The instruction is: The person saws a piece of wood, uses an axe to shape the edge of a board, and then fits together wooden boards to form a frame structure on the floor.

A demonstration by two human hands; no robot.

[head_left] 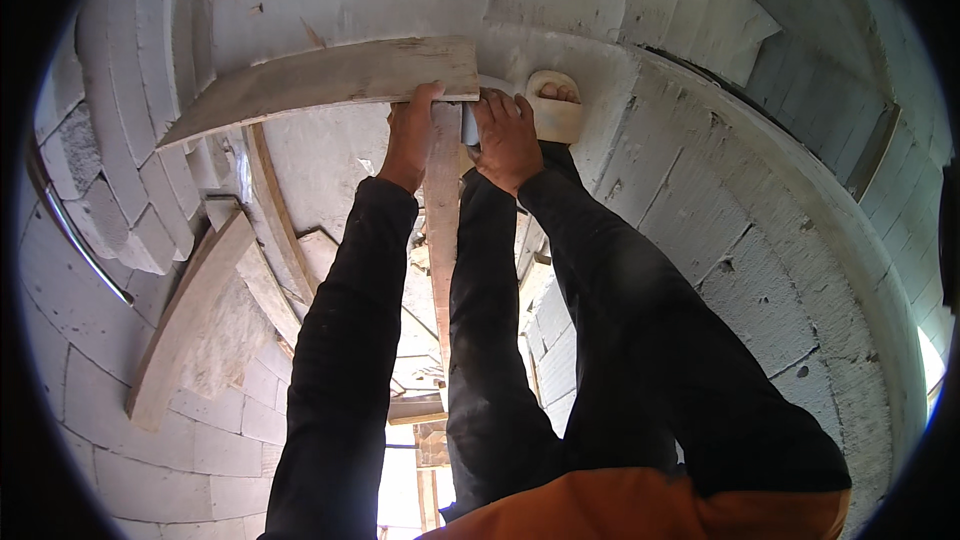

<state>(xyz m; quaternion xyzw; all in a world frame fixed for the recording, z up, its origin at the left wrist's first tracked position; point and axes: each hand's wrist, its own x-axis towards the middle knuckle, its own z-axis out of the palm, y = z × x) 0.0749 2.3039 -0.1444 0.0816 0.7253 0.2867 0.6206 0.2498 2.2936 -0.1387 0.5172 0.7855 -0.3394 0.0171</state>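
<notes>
A flat wooden board (pixel 330 78) lies crosswise at the far side, its right end close to both hands. My left hand (pixel 408 140) grips the board's near edge near that end, thumb on top and the other fingers mostly hidden. Just right of it, my right hand (pixel 506 138) is closed beside the board's right corner, its fingers curled over. A light grey piece (pixel 470 126) shows at its left side; what the fingers hold is hidden. Between my forearms a long narrow timber (pixel 441 230) runs from under the board toward me.
My sandalled foot (pixel 555 108) stands on a ledge right of the board. A pale block wall (pixel 740 240) curves along the right. At left are leaning planks (pixel 190 315), stacked blocks (pixel 150 50) and a thin curved metal rod (pixel 85 245). Lower down, several timbers show against bright light.
</notes>
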